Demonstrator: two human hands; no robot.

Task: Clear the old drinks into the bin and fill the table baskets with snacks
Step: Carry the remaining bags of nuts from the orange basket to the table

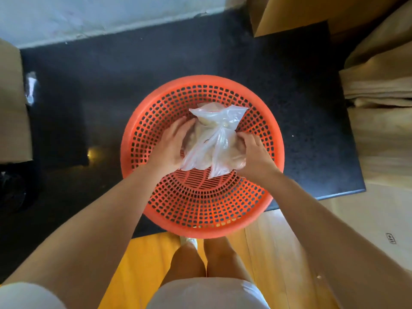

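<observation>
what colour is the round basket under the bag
Orange-red plastic basket, pierced with small holes, seen in the head view.

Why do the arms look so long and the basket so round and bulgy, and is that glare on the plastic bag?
Head view: the wide-angle lens stretches the forearms and bows the straight edges near the frame's borders. Light glints off the clear bag, held by the left hand and right hand over the orange basket; its contents are hazy. The cardboard boxes at right look soft and blurred.
</observation>
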